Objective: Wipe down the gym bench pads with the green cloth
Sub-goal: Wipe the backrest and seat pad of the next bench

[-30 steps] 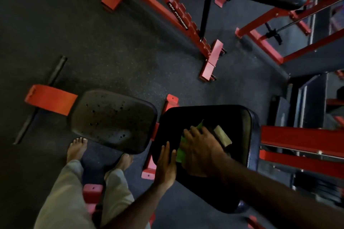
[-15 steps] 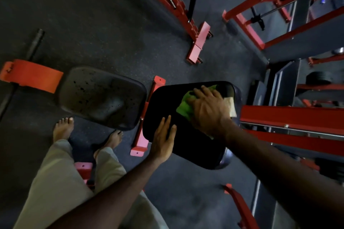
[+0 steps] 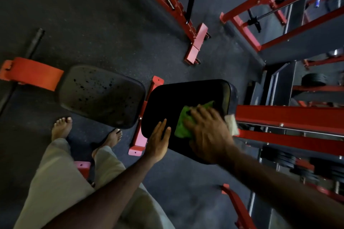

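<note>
The right hand lies palm-down, fingers spread flat, pressing the crumpled green cloth onto the glossy black rectangular bench pad; the cloth sits on the near-right part of that pad, its bright folds showing past the fingertips on the left and far sides of the hand. A pale, off-white scrap of cloth or paper shows just beyond the hand at the pad's right edge; whether the hand holds it I cannot tell. The left hand rests open and flat, fingers straight and together, on the pad's near-left edge, gripping nothing. Beside the pad's left edge, across a red steel frame bar, lies a second, worn black seat pad speckled with small dark pits. The person's bare feet stand on the dark rubber gym floor near that worn pad, below light beige trousers. Red machine rails run along the pad's right side.
</note>
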A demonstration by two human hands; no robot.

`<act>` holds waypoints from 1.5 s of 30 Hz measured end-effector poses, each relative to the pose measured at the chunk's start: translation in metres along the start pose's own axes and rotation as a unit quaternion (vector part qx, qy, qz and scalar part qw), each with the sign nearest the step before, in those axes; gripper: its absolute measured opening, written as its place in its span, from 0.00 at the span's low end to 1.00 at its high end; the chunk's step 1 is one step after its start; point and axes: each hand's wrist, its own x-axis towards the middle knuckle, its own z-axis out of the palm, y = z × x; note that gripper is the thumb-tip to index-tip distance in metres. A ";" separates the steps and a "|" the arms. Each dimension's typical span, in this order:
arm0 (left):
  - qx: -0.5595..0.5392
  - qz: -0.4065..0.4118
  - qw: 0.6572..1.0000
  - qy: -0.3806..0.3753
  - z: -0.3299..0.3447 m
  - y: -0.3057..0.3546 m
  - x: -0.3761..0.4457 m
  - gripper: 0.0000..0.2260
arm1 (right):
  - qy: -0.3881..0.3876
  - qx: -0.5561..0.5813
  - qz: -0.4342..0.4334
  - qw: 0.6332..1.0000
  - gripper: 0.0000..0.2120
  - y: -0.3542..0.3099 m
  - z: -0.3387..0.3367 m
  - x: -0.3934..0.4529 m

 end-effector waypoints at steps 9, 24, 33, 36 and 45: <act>-0.007 -0.026 0.999 0.029 -0.004 -0.001 0.020 0.24 | 0.035 -0.036 0.039 0.998 0.30 0.031 -0.025 0.085; -0.041 -0.076 0.995 0.051 0.002 -0.036 0.035 0.30 | -0.008 -0.058 -0.080 0.995 0.28 -0.033 0.025 0.119; -0.099 -0.083 0.983 0.131 0.001 -0.062 0.052 0.38 | 0.018 -0.061 0.024 0.998 0.25 -0.010 0.020 0.218; -0.139 -0.073 0.978 0.136 0.001 -0.076 0.062 0.32 | -0.032 -0.053 -0.105 0.993 0.25 -0.057 0.054 0.195; -0.130 -0.070 0.980 0.133 -0.021 -0.097 0.086 0.30 | 0.009 -0.082 0.001 0.997 0.24 -0.042 0.048 0.285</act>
